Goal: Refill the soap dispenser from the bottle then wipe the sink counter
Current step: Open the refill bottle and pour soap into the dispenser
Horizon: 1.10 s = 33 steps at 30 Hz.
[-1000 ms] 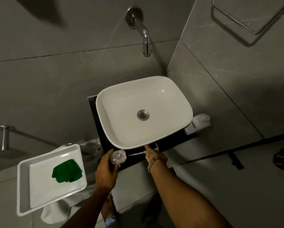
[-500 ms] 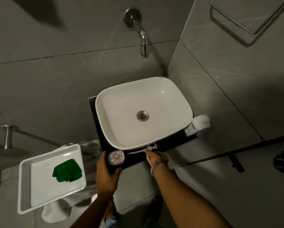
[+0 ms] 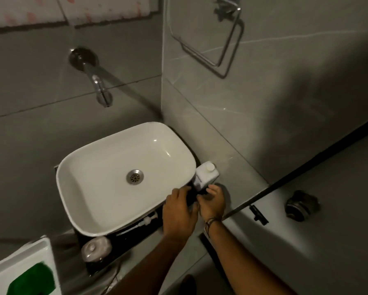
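Two hands at the basin's right corner — left hand (image 3: 179, 211) and right hand (image 3: 212, 201), fingers loosely curled, grip undeterminable. White refill bottle (image 3: 206, 174) just beyond them; soap dispenser (image 3: 96, 250) well apart, on the black counter (image 3: 136, 233), uncapped — pump (image 3: 143, 221) lying beside.

Bottle (image 3: 206, 175) right of sink (image 3: 106, 211); dispenser (image 3: 96, 250) before it.

The dark desk (image 3: 136, 237) is largely taken up by the white basin (image 3: 114, 177), so only a narrow strip is left along its near edge. That strip is blocked by the soap dispenser (image 3: 96, 250) at the near-left corner and the pump tube (image 3: 140, 222) beside it. The refill bottle (image 3: 206, 174) is wedged between basin and wall (image 3: 221, 124). The basin's interior is unobstructed below the spout (image 3: 100, 90).
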Motion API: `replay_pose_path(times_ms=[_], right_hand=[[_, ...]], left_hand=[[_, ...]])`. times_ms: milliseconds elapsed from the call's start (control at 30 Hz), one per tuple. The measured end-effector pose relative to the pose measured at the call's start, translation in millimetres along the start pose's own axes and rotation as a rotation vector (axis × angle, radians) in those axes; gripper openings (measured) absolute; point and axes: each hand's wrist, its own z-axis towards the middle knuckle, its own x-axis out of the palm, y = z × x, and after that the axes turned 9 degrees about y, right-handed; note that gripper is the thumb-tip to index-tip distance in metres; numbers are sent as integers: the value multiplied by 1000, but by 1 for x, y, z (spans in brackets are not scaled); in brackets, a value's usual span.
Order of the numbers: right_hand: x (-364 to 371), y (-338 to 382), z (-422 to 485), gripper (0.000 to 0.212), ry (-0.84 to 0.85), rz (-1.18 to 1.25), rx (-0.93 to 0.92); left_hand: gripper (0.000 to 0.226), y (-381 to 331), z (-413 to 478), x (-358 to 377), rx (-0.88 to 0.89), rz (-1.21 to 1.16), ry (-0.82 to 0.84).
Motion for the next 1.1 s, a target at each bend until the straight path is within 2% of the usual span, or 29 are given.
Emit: replay_pose_path(times_ms=[67,100,167,233,300,367,400,500,600,633,700,767,833,1000,1100], right_hand=[[-7,13,12,11,9,-109,-57],[-8,17,15,10,1,-138,-69],[-17,16,25,24,38,-101,-150],[-25,19,26,24,82,-106,-176],[-30,23,25,21,60,-148,-154],[-43,24,25,19,72,-319,-182],[-49,22,26,22,104,-404,-221],[-62,33,17,27,37,-541,-366],[-72,64,7,8,-24,-564,-498],[-74,77,2,11,-2,-605,-512],[-78,103,-9,31,69,-745,-557],[-77,129,-19,43,151,-962,-598],[-72,154,-32,46,252,-1152,-592],[-55,195,-56,23,463,-1375,-619],[-44,201,-65,57,386,-1522,-668]], left_hand=[[50,-25,37,5,15,156,34],[56,-33,52,7,-2,209,49],[73,-44,77,14,-43,278,91],[84,-49,95,22,-69,362,142],[84,-49,106,29,-83,444,159],[79,-49,112,35,-99,458,143],[79,-48,113,37,-104,447,134],[83,-46,106,33,-100,396,80],[94,-49,84,22,-56,208,-9],[92,-50,75,18,-27,102,-42],[83,-52,53,9,21,-116,-75],[76,-56,34,-1,41,-230,-76],[72,-56,19,-9,56,-270,-102],[77,-53,-1,-26,39,-247,-141],[76,-53,-6,-37,32,-217,-189]])
